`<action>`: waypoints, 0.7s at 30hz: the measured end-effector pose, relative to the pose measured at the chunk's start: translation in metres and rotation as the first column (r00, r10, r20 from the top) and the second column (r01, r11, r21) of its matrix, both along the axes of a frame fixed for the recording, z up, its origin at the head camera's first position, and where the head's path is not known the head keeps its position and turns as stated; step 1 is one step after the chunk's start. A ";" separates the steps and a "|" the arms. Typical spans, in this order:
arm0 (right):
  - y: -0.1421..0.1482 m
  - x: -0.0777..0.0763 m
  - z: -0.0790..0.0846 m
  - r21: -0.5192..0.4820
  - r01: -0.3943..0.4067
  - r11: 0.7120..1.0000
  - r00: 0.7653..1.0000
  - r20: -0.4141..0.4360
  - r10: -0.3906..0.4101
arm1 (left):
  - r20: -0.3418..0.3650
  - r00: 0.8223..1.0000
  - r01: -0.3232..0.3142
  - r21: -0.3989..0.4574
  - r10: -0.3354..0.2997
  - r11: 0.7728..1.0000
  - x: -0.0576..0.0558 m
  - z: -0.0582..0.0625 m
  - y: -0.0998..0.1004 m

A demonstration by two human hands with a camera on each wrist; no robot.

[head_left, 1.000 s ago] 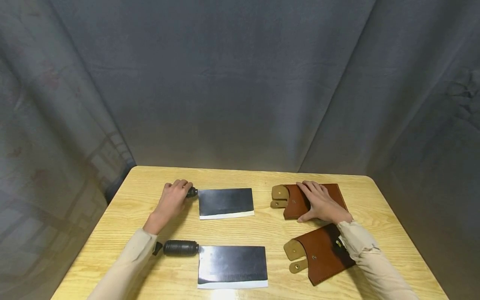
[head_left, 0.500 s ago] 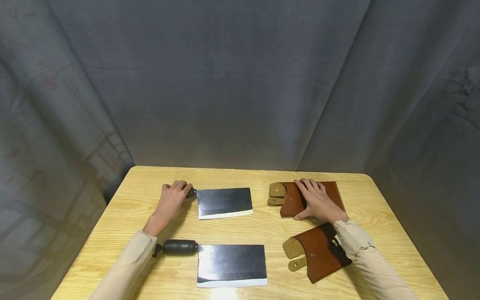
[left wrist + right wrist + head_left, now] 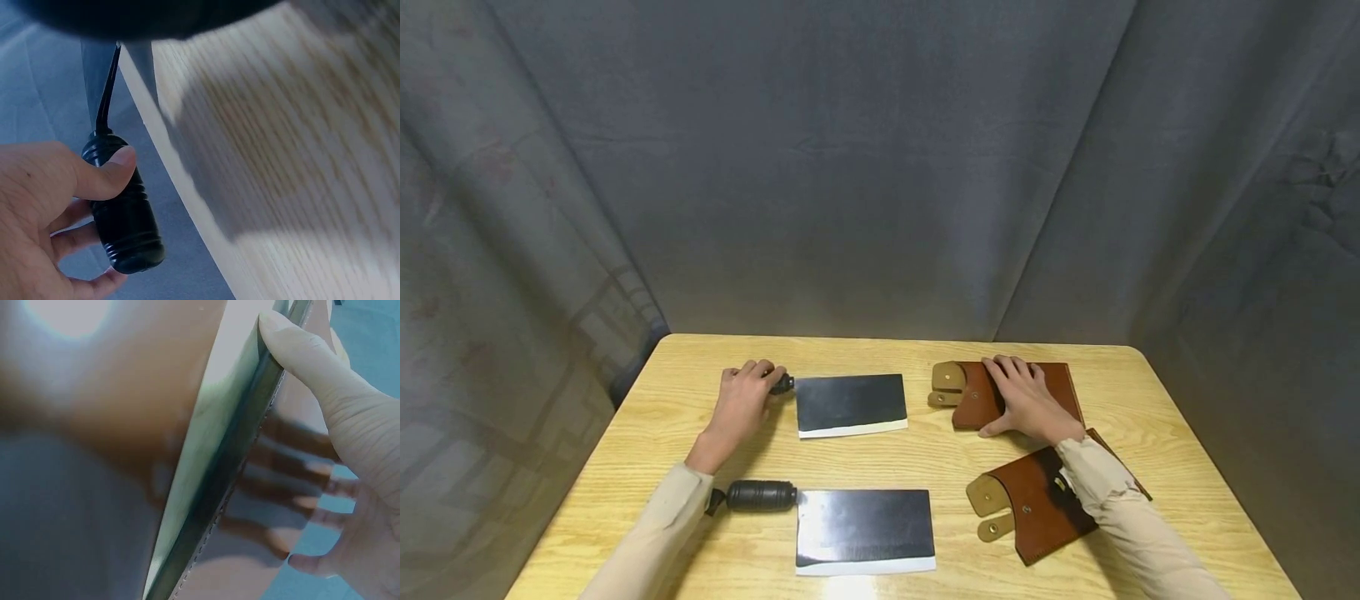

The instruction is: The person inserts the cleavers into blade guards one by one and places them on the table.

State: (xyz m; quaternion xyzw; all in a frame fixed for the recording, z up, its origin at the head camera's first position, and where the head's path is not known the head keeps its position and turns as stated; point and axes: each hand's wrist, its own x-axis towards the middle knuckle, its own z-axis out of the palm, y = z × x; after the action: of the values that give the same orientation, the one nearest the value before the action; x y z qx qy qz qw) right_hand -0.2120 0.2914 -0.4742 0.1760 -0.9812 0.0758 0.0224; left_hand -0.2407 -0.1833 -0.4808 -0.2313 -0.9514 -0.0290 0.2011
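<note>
At far left, a black-handled steel cleaver [image 3: 852, 404] is gripped by the curled left hand [image 3: 745, 400]; far right, a brown leather sheath [image 3: 977, 405], by the wide-spread right hand [image 3: 1026, 404]. Cuts could be caused by a slip.

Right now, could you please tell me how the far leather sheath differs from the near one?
The far sheath lies roughly parallel to the back edge of the table; the near sheath slants. The right grip holds the far sheath, while the near sheath is only crossed by the sleeve in the head view. Both are brown, with tan flaps toward the left.
</note>
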 end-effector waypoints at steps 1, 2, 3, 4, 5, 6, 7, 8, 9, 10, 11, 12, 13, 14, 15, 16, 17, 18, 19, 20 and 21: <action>-0.001 0.000 0.000 0.002 0.002 1.000 1.000 0.000 -0.002 | 0.002 1.000 0.001 -0.002 -0.001 1.000 0.000 0.000 0.000; -0.002 0.000 0.000 0.005 0.004 1.000 1.000 0.000 -0.004 | 0.002 1.000 0.003 -0.002 -0.003 1.000 0.000 0.000 0.001; -0.003 0.000 0.000 0.006 0.005 1.000 1.000 0.001 -0.005 | 0.003 1.000 0.006 0.001 -0.006 1.000 0.001 0.000 0.001; -0.004 0.000 0.000 0.006 0.006 1.000 1.000 0.002 -0.006 | 0.003 1.000 0.008 0.003 -0.008 1.000 0.001 0.000 0.001; -0.004 0.001 0.000 0.007 0.007 1.000 1.000 0.006 -0.007 | -0.001 1.000 0.011 0.004 -0.011 1.000 0.001 0.000 0.001; -0.005 0.001 0.000 0.008 0.008 1.000 1.000 0.010 -0.008 | -0.004 1.000 0.014 0.007 -0.013 1.000 0.001 0.000 0.001; -0.005 0.002 0.000 0.007 0.007 1.000 1.000 0.013 -0.007 | -0.008 1.000 0.014 0.009 -0.014 1.000 0.001 0.000 0.002; -0.005 0.002 0.000 0.007 0.006 1.000 1.000 0.015 -0.006 | -0.011 1.000 0.016 0.013 -0.015 1.000 0.001 0.000 0.002; -0.006 0.002 0.000 0.007 0.004 1.000 1.000 0.018 -0.004 | -0.014 1.000 0.015 0.014 -0.015 1.000 0.002 0.000 0.002; -0.006 0.003 0.000 0.006 0.003 1.000 1.000 0.020 -0.003 | -0.016 1.000 0.015 0.015 -0.014 1.000 0.002 0.001 0.002; -0.006 0.003 0.000 0.008 0.001 1.000 1.000 0.020 -0.001 | -0.018 1.000 0.015 0.016 -0.014 1.000 0.002 0.001 0.002; -0.007 0.003 0.000 0.007 0.000 1.000 1.000 0.021 -0.001 | -0.016 1.000 0.014 0.020 -0.014 1.000 0.002 0.001 0.002; -0.007 0.003 0.000 0.004 0.001 1.000 1.000 0.020 -0.001 | -0.014 1.000 0.015 0.022 -0.015 1.000 0.003 0.002 0.002; -0.008 0.003 0.000 0.003 0.002 1.000 1.000 0.019 -0.002 | -0.013 1.000 0.017 0.024 -0.017 1.000 0.003 0.003 0.002; -0.009 0.003 0.000 0.001 0.001 1.000 1.000 0.019 -0.001 | -0.012 1.000 0.019 0.026 -0.018 1.000 0.002 0.003 0.003; -0.009 0.003 0.000 -0.001 0.002 1.000 1.000 0.019 -0.002 | -0.013 1.000 0.022 0.028 -0.021 0.999 0.002 0.004 0.003; -0.010 0.003 0.000 -0.002 0.003 1.000 1.000 0.019 -0.003 | -0.015 1.000 0.025 0.029 -0.025 0.999 0.002 0.005 0.003; -0.010 0.003 0.000 -0.005 0.004 1.000 1.000 0.020 -0.004 | -0.019 0.999 0.029 0.030 -0.029 0.999 0.001 0.006 0.004; -0.011 0.003 0.000 -0.006 0.006 1.000 1.000 0.020 -0.006 | -0.024 0.999 0.035 0.030 -0.034 0.999 0.001 0.007 0.005; -0.011 0.003 0.000 -0.005 0.007 1.000 1.000 0.020 -0.007 | -0.031 0.999 0.040 0.028 -0.039 0.999 0.000 0.008 0.005; -0.012 0.003 0.000 -0.005 0.007 1.000 1.000 0.019 -0.007 | -0.039 0.998 0.046 0.027 -0.044 0.999 -0.001 0.009 0.006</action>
State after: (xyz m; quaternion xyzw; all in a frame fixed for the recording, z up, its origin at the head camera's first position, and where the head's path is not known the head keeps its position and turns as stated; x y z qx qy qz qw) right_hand -0.2089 0.2798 -0.4739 0.1716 -0.9818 0.0798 0.0135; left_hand -0.2413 -0.1772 -0.4719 -0.2503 -0.9414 -0.0424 0.2219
